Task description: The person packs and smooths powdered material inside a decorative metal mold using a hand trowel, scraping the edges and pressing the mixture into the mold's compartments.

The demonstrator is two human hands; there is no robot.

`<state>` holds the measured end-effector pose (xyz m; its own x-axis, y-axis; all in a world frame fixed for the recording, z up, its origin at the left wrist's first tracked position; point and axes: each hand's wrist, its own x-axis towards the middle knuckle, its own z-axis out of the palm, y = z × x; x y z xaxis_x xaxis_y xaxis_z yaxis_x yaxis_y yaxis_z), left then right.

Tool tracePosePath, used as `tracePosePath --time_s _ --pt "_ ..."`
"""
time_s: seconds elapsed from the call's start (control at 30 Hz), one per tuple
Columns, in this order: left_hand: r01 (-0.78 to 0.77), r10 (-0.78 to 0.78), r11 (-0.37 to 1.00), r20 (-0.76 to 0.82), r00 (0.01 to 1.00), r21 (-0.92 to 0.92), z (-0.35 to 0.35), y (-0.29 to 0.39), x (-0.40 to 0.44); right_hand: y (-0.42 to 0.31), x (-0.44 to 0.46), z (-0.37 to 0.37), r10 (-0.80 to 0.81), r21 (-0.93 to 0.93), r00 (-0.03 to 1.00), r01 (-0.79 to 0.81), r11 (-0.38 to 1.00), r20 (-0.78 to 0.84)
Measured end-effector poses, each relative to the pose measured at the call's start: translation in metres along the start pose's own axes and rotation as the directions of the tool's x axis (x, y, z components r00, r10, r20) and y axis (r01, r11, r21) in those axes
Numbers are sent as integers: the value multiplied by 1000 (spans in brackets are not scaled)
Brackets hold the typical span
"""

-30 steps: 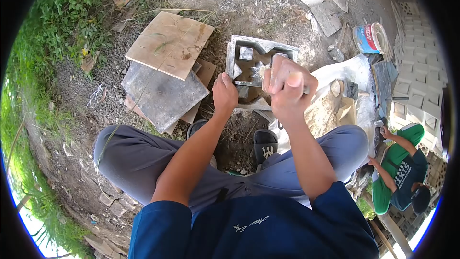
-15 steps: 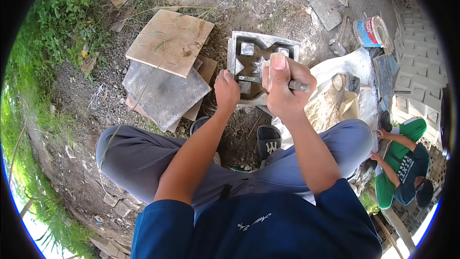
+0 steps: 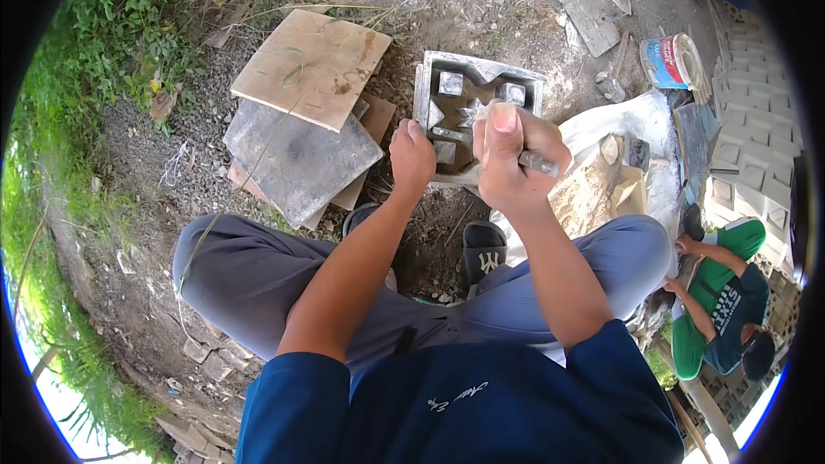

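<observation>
A grey metal mould (image 3: 483, 63) lies on the ground in front of me, with square blocks and a star-shaped piece inside its frame. My left hand (image 3: 412, 157) is closed at the mould's near left edge; its fingertips are partly hidden. Over the near right part of the mould, my right hand (image 3: 518, 155) makes a fist around a grey metal bar (image 3: 538, 163), thumb on top. A flat strip of metal (image 3: 450, 134) shows left of the fist, inside the mould; I cannot tell whether it belongs to the same bar.
Left lie stacked boards, a tan one (image 3: 314, 64) over a grey slab (image 3: 301, 159). Right, a white sack (image 3: 657, 125) bears pale powder (image 3: 584, 193). Beyond stand a paint bucket (image 3: 666, 63) and stacked blocks (image 3: 748, 120). Another person (image 3: 726, 301) sits at far right.
The whole view has shifted slightly, the mould and boards appearing a little further right and up. Both hands keep nearly the same places and grips.
</observation>
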<state>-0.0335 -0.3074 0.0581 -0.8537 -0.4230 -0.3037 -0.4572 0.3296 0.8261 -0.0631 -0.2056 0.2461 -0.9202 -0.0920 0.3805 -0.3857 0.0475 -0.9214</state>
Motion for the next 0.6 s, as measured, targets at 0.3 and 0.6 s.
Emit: tracePosePath --time_s 0.3,0.6 --pt "12 -12 1000 -18 1000 5 -1 3 -2 8 17 -7 81 2 996 -81 997 32" --pt "-38 38 999 16 999 -33 2 -4 2 8 18 12 112 -19 993 -111 994 48"
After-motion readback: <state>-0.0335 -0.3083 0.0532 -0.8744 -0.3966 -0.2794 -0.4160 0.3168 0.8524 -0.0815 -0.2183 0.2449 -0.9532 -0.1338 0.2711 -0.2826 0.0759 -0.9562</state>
